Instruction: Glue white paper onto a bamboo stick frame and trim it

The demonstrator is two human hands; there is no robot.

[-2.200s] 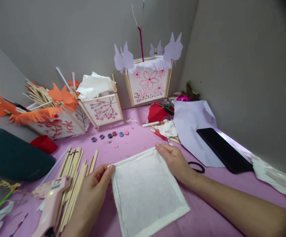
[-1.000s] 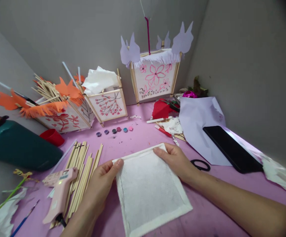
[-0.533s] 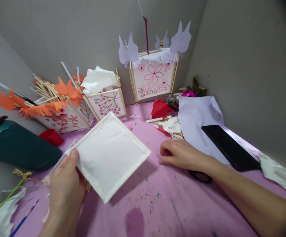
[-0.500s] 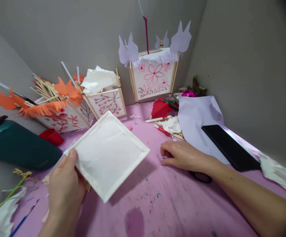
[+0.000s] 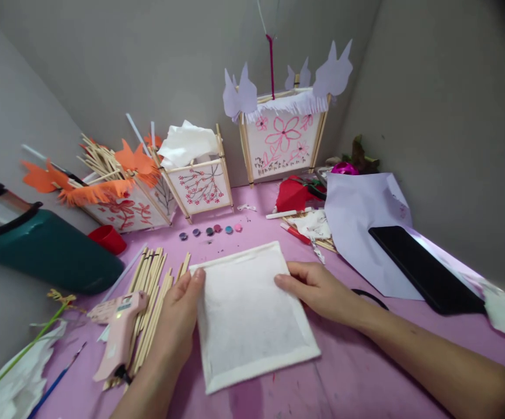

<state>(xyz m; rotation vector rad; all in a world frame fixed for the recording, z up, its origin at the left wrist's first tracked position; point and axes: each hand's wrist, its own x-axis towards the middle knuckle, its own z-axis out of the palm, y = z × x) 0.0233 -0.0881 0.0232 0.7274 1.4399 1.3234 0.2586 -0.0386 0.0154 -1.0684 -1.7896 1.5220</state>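
A square white panel (image 5: 252, 317) with raised, folded borders is held over the pink table. My left hand (image 5: 178, 320) grips its left edge, thumb on the upper face. On the opposite side, my right hand (image 5: 322, 288) pinches the upper right edge between thumb and fingers. To the left of my left hand lie a pink glue gun (image 5: 121, 337) and a bundle of wooden sticks (image 5: 150, 270). Beyond the panel, several small paint pots (image 5: 228, 230) stand in a row.
Decorated lanterns stand at the back: one with orange trim (image 5: 125, 209), one with red blossoms (image 5: 202, 186), one with rabbit shapes (image 5: 285, 139). A teal tumbler (image 5: 47, 250) is left; a black phone (image 5: 425, 267) lies right on lilac paper (image 5: 357, 209).
The panel has turned and moved right and down, uncovering the glue gun, sticks and paint pots. My right hand has taken hold of its right edge. The view has shifted slightly.
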